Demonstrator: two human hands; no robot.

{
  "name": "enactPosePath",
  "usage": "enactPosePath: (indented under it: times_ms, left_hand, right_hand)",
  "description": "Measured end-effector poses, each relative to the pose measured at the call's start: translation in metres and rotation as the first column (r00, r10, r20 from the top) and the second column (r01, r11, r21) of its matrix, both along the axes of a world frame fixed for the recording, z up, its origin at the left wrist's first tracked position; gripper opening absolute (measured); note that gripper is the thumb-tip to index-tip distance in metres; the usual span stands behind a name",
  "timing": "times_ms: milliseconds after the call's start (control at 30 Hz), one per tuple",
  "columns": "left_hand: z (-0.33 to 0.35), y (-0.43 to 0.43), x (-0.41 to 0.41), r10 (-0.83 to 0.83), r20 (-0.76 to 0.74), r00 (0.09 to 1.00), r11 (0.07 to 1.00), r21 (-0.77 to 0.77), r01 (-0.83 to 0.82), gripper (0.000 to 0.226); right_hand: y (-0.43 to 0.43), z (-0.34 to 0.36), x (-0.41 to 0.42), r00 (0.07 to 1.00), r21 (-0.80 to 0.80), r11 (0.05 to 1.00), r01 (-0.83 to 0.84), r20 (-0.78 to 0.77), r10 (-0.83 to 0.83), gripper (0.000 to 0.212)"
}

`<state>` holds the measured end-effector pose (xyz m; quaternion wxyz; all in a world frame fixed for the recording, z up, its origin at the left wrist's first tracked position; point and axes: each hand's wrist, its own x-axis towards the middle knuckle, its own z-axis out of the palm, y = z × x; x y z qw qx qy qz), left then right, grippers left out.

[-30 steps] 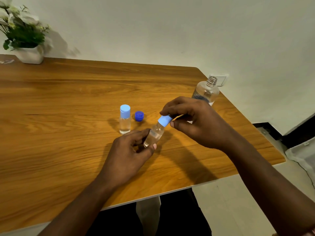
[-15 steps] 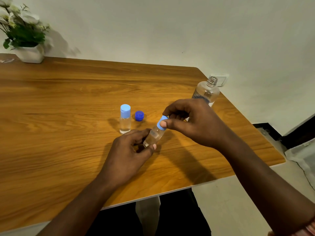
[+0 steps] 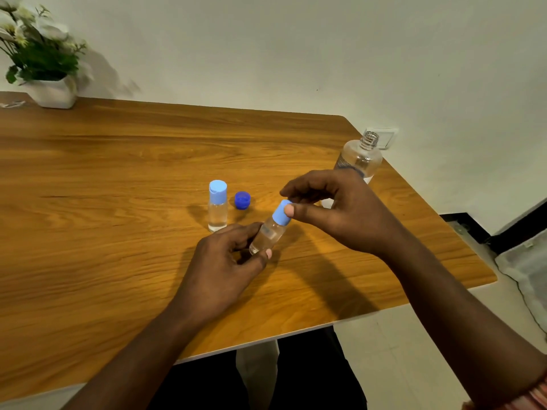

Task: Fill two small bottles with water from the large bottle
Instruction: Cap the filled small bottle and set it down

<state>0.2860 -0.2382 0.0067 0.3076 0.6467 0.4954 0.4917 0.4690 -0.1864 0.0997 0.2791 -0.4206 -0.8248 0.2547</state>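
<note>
My left hand (image 3: 225, 261) grips a small clear bottle (image 3: 268, 233) by its lower body and holds it tilted to the right above the table. Its light blue cap (image 3: 280, 213) is pinched between the thumb and fingers of my right hand (image 3: 340, 208). A second small bottle (image 3: 217, 205), with a light blue cap on and water inside, stands upright just left of my hands. The large clear bottle (image 3: 359, 158) stands uncapped at the table's right edge, partly hidden behind my right hand. Its dark blue cap (image 3: 242, 200) lies beside the standing small bottle.
The wooden table (image 3: 103, 187) ends close on the right and front. A white pot with flowers (image 3: 44, 63) stands at the back left corner against the wall. A wall socket (image 3: 384, 137) is behind the large bottle.
My right hand's fingers have shifted around the cap of the held bottle, and the cap has come down onto the neck. My left hand and the bottle have hardly moved.
</note>
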Motion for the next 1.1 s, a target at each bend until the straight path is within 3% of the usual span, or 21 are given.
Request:
enactPosePath:
  times_ms: [133,300,467,600,700,900,1100]
  left_hand:
    - [-0.0008,0.0000,0.0001,-0.003,0.003,1.000,1.000,-0.003,0.003,0.032]
    - [-0.0001,0.0001,-0.0009,-0.009,-0.004,1.000,1.000,-0.013,0.009,0.045]
    - [-0.0020,0.0007,-0.0004,-0.009,-0.008,1.000,1.000,-0.014,0.009,0.036]
    - [-0.0026,0.0009,-0.0009,-0.002,0.006,1.000,1.000,-0.028,0.002,0.035]
    - [-0.0023,0.0006,-0.0014,-0.005,0.016,1.000,0.999,-0.040,0.006,0.040]
    - [-0.0005,0.0001,-0.0008,0.000,0.006,1.000,0.999,-0.041,0.000,0.041]
    - [-0.0011,-0.0005,-0.0011,0.000,0.000,1.000,0.999,-0.050,0.000,0.041]
  right_hand:
    - [-0.0016,-0.0030,-0.0018,0.999,0.021,0.999,0.042,-0.017,-0.042,0.023]
    - [-0.0003,0.0014,0.0045,0.998,-0.033,0.998,-0.052,-0.041,0.051,0.034]
    - [-0.0003,-0.0046,0.0003,0.999,-0.022,1.000,0.009,-0.042,-0.010,0.016]
    - [0.0001,-0.0049,0.0012,0.997,-0.021,1.000,-0.008,-0.072,0.006,0.019]
    - [0.0012,-0.0015,0.0046,0.996,-0.039,0.997,-0.073,-0.049,0.071,0.033]
    - [0.0002,-0.0036,-0.0003,1.000,-0.007,1.000,0.006,-0.030,-0.006,0.019]
    - [0.0010,-0.0038,0.0041,0.998,-0.053,0.997,-0.052,-0.024,0.051,0.037]
